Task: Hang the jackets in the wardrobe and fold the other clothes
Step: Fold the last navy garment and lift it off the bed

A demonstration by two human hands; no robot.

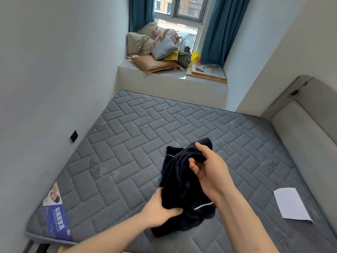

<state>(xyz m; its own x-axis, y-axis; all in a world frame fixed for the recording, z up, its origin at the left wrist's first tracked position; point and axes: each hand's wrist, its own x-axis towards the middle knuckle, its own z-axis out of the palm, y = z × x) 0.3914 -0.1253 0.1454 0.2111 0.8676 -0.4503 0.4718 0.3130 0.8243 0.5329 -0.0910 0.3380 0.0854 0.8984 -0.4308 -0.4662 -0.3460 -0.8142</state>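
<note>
Head view looks down on a bare grey quilted mattress [138, 148] that fills most of the room, with a blue and white label [55, 214] on its near left corner and a white sheet of paper [291, 205] lying flat near its right edge. A padded beige headboard [306, 136] runs along the right side. On the left wall [45, 79] sits a small black switch plate [74, 136]. At the far end a window ledge [164, 83] carries a heap of bedding: floral pillows [140, 42], a houndstooth cushion [164, 48], a tan leather cushion [156, 65], a grey bag [184, 58] and a flat wooden frame [207, 73] to the right. Teal curtains [215, 31] hang at both sides of the window [178, 13]. Nothing lies between the person and the middle of the mattress.

Over the near middle of the mattress hangs a dark navy fleece garment [182, 187], bunched and crumpled, with thin white piping showing near its lower edge and at its upper left. Its lower part reaches down to the mattress surface.

Left hand [160, 209] grips the garment's lower left side, thumb on top and fingers curled under the fabric. Right hand [209, 170] is raised higher, fingers curled into the top of the garment and pinching a fold there, palm turned toward the camera
</note>
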